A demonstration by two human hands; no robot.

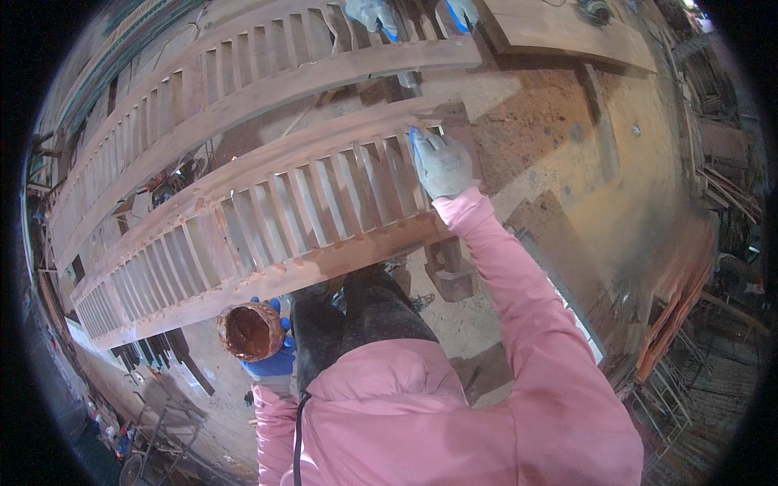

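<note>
A long wooden panel with louvre-like slats (292, 211) lies in front of me, with brown smears along its frame. My right hand (444, 166), in a grey glove with blue fingertips, rests at the panel's right end beside the last slats. Its fingers are curled down against the wood; whatever they may hold is hidden under the glove. Low on the left, my left hand (279, 356) in a blue glove grips a round tub (252, 331) from its right side and below. Reddish-brown paste coats the inside and rim of the tub.
Beyond lies a second slatted panel (267, 85), where another person's gloved hands (374, 14) are at work. Flat boards (567, 32) extend at the far right. Stacked reddish planks (677, 292) stand on the right. Dark strips (154, 352) lie below the near panel's left end.
</note>
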